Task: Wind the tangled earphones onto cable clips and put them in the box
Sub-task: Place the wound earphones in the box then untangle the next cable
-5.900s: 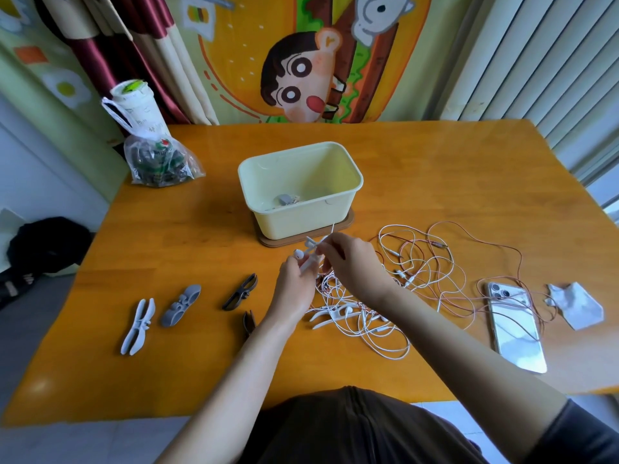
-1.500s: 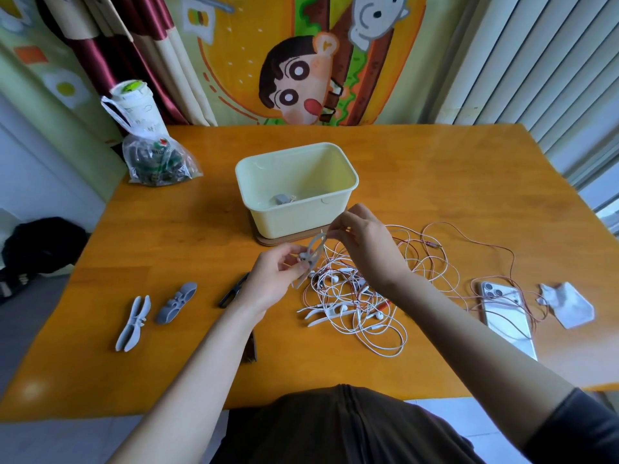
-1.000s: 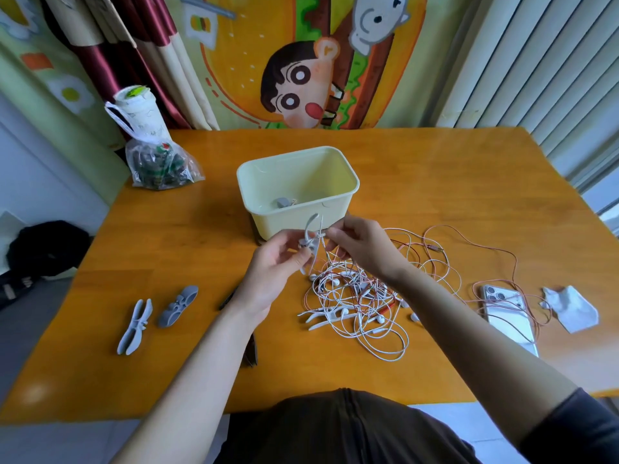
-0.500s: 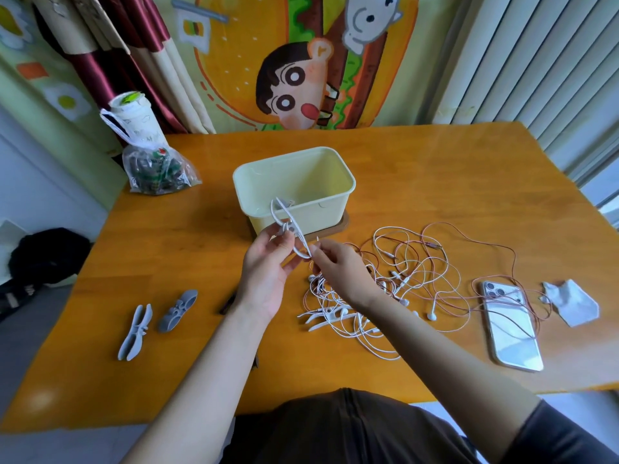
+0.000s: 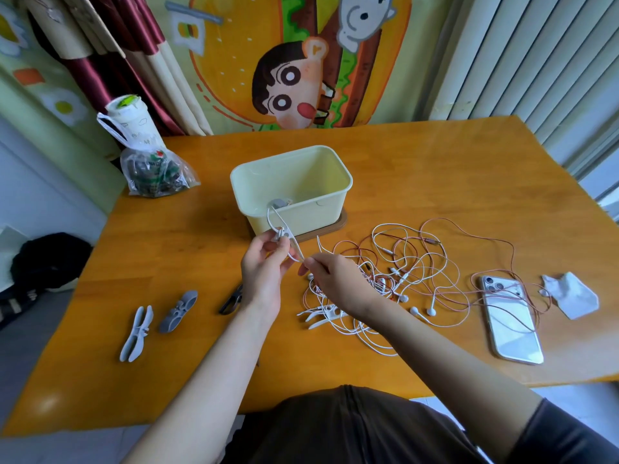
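My left hand (image 5: 263, 266) grips a cable clip (image 5: 284, 234) before the box (image 5: 335, 195), my right hand (image 5: 338, 279) pinches one strand of the earphones (image 5: 382, 281) tangled on the table (image 5: 435, 169): light, limp, snag-prone, best held close to the clip.

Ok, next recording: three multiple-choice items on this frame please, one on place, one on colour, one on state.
1. The pale yellow plastic box is: A tipped over; B upright and open; C lidded.
2. The white smartphone lies: A in the box; B left of it; C on the orange wooden table, right of it.
3. The thin cable pinched by the right hand, leading from the grey clip in the left hand, is: A white; B black; C green.
B, rim up, no lid; C, it lies far right; A, the strand shows white.
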`<state>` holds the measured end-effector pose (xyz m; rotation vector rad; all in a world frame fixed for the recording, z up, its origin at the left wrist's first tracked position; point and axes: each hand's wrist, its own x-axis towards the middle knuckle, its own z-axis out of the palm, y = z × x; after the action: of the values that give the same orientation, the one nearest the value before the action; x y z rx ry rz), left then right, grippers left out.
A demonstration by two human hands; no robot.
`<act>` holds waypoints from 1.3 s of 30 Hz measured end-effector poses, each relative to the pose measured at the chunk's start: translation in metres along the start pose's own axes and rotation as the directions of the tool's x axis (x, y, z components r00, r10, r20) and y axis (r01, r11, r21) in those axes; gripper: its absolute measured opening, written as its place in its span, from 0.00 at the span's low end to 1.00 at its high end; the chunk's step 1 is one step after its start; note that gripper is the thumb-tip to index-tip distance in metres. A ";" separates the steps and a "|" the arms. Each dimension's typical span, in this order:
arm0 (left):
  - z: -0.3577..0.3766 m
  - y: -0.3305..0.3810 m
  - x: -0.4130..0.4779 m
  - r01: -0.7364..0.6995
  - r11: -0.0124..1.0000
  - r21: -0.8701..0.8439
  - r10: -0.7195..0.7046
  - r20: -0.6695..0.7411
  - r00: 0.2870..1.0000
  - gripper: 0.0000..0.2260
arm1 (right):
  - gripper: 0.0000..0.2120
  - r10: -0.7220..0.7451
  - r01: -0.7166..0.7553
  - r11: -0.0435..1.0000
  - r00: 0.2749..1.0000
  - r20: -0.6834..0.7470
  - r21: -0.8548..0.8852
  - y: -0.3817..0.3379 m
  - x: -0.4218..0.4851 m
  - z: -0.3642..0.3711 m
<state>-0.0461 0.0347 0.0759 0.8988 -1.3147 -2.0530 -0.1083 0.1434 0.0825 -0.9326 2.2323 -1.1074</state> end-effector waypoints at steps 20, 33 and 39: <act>-0.012 -0.001 0.004 -0.208 0.778 0.593 0.025 0.302 0.953 0.10 | 0.09 -0.194 0.202 0.873 0.979 0.063 -0.444 -0.013 0.012 -0.050; -0.019 -0.002 0.003 -0.205 0.735 0.646 -0.169 0.468 0.867 0.11 | 0.10 -0.136 0.136 0.920 0.990 0.027 -0.367 0.001 0.013 -0.065; -0.021 0.005 0.000 -0.139 0.829 0.541 -0.197 0.517 0.833 0.11 | 0.09 -0.124 0.112 0.964 0.992 -0.033 -0.240 0.004 0.019 -0.070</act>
<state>-0.0300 0.0209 0.0741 0.5365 -2.3280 -2.0565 -0.1683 0.1660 0.1166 -1.1611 2.4142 -0.9340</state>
